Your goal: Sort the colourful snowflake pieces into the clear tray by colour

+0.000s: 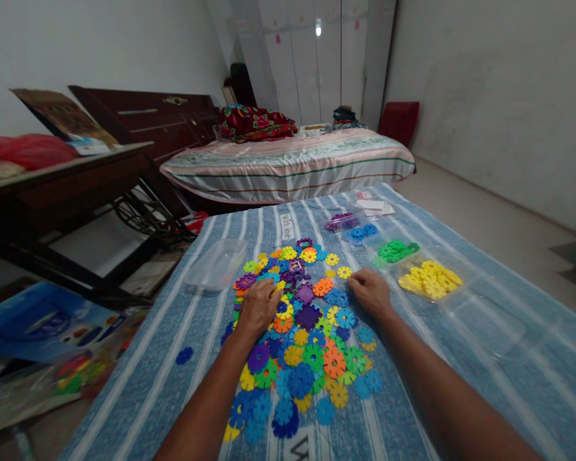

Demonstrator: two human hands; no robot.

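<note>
Frame centre: left hand [257, 309] rests palm-down on the pile of coloured discs [307, 358]. Right hand [370, 291], fingers curled, touches the pile's right edge. Right of centre: yellow discs [429, 276] and green discs [396, 250] lie in separate groups.

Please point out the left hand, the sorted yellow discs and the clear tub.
left hand [259, 308]: head view, knuckles
sorted yellow discs [429, 278]: head view, heap middle
clear tub [209, 275]: head view, side wall

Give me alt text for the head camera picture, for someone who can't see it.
A left hand rests on a heap of colourful flower-shaped plastic discs on a blue striped cloth, the right hand at the heap's edge. Clear tubs to the right hold yellow discs and green discs; a bed stands behind.
</note>
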